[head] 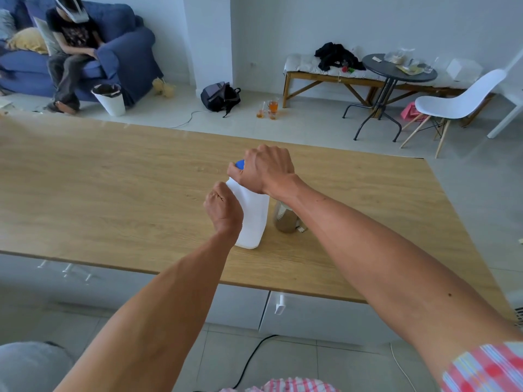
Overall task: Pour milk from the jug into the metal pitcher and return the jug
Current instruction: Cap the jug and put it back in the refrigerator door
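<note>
A white plastic milk jug (pixel 253 219) stands upright near the middle of the wooden table (pixel 113 193). Its blue cap (pixel 240 164) peeks out from under my right hand (pixel 264 168), which is closed over the top of the jug. My left hand (pixel 223 210) grips the jug's left side, where the handle is. Just to the right of the jug stands the metal pitcher (pixel 285 220), partly hidden behind my right forearm.
Beyond the table's far edge lie floor tiles with glasses of amber drink (pixel 268 108), a backpack (pixel 220 96) and a white bin (pixel 109 99). A person sits on a blue sofa (pixel 127 52) at the back left. A round table (pixel 399 70) and white chair (pixel 458 100) stand at the right.
</note>
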Demonstrator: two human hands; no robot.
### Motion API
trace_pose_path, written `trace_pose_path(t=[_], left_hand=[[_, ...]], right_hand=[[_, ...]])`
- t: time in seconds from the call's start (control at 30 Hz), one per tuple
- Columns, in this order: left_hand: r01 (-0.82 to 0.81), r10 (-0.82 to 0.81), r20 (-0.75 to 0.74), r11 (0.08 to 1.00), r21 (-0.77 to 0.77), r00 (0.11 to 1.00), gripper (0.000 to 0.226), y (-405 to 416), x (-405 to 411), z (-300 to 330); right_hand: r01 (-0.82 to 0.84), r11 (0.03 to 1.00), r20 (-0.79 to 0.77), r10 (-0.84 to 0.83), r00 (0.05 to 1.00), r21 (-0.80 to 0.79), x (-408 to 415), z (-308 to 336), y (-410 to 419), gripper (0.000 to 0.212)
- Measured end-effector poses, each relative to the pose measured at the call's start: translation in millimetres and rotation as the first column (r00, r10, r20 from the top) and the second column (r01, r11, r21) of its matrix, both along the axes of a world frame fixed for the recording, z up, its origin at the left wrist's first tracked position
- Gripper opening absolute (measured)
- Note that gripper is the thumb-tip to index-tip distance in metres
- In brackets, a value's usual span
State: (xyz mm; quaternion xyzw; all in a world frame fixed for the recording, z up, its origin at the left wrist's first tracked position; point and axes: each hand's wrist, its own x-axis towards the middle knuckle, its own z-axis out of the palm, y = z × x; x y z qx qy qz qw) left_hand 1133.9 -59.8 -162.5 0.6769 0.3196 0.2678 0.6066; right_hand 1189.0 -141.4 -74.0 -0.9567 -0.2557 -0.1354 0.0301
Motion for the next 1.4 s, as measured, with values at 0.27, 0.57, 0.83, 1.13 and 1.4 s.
trace_pose_path(t=[0.27,0.57,0.83,1.13,1.4], left_hand=[[0.026,-0.026,0.002,0.999,-0.021,1.0,0.056,-0.8,-3.7,2.7],[0.098,-0.099,-0.018,0.992,-0.076,0.995,0.053,-1.2,-9.4,2.9],[0.136,-0.139,-0.018,0.984,-0.114,0.99,0.036,6.2,-10.4,6.4],[0.179,-0.176,0.052,0.981,-0.069,0.983,0.035,18.0,-9.3,31.6],[0.191,-0.184,0.073,0.975,-0.112,0.98,0.04,34.3,-15.0,49.0]], right_hand=[[0.066,0.996,-0.048,-0.063,0.997,0.067,-7.5,-0.9,2.1,0.058],[0.077,0.979,-0.144,-0.05,0.988,0.187,-12.4,-13.9,-11.0,0.062],[0.177,0.723,-0.196,-0.058,0.979,0.668,-33.8,-45.0,-28.2,0.043],[0.632,0.252,-0.645,-0.036,0.763,0.733,-68.8,-131.4,-21.2,0.033],[0.936,-0.011,-0.826,0.467,0.316,0.352,-81.2,-100.4,-3.1,0.05]])
